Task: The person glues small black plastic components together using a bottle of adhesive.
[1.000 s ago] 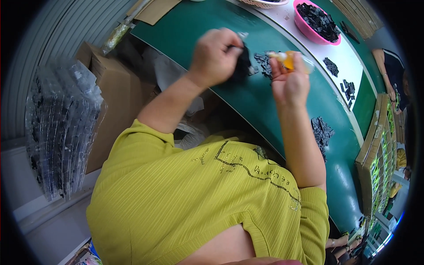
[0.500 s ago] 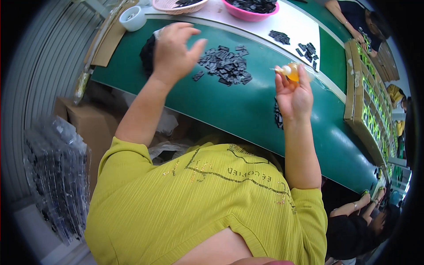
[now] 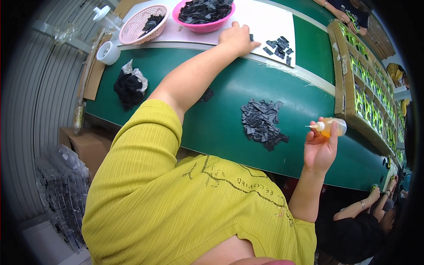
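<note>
The small squeeze bottle of yellow liquid (image 3: pixel 332 126) sits clamped in the right hand (image 3: pixel 320 150), above the green worktop (image 3: pixel 212 119). The left hand (image 3: pixel 238 39) rests fingers-down on the white sheet (image 3: pixel 274 22) — near scattered black pieces (image 3: pixel 278 46). One black pile (image 3: pixel 263 123) lies between; two pink bowls (image 3: pixel 203 15) stand behind.

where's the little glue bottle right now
In the head view the small yellow squeeze bottle is held up in the right hand at the right side, above the green table, just right of the pile of black pieces.
</note>
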Demonstrator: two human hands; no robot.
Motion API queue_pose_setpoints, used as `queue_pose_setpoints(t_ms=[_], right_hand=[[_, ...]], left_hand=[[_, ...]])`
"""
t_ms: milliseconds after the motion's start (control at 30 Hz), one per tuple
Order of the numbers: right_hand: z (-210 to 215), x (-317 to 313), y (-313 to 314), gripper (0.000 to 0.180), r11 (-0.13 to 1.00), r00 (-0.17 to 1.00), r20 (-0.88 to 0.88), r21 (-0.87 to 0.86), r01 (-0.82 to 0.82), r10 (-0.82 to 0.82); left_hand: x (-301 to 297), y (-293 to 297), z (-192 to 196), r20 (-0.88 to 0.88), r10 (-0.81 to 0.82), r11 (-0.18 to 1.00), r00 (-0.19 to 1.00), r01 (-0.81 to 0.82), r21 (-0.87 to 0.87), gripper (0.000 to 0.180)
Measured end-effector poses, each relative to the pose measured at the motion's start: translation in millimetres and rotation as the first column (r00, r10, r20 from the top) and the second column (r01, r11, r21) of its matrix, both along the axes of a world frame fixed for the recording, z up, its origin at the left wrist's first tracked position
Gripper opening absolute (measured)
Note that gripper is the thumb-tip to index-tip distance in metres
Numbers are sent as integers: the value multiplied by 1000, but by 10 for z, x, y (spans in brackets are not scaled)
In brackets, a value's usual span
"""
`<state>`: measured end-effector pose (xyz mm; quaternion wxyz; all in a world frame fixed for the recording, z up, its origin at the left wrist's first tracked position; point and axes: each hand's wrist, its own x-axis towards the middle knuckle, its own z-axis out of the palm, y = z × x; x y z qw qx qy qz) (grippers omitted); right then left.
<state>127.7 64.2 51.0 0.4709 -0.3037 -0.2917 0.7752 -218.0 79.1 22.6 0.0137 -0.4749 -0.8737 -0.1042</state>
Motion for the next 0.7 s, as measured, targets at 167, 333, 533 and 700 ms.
queue_pose_setpoints(t_ms=[167, 333, 533, 700], right_hand=[[-68, 321, 188, 29, 998, 998, -20, -23, 60, -60], [-137, 522, 250, 28, 993, 992, -54, -48, 110, -112], [-225, 614, 237, 30, 992, 992, -70, -72, 99, -104], [-225, 639, 254, 30, 992, 992, -94, -98, 74, -84]], left_hand=[[-231, 302, -78, -97, 28, 998, 995, -22, 64, 61], [-117, 478, -29, -276, 47, 988, 960, -4, 153, 63], [524, 579, -105, -229, -346, 912, 910, 383, 144, 67], [644, 707, 268, -143, -326, 931, 935, 344, 126, 47]])
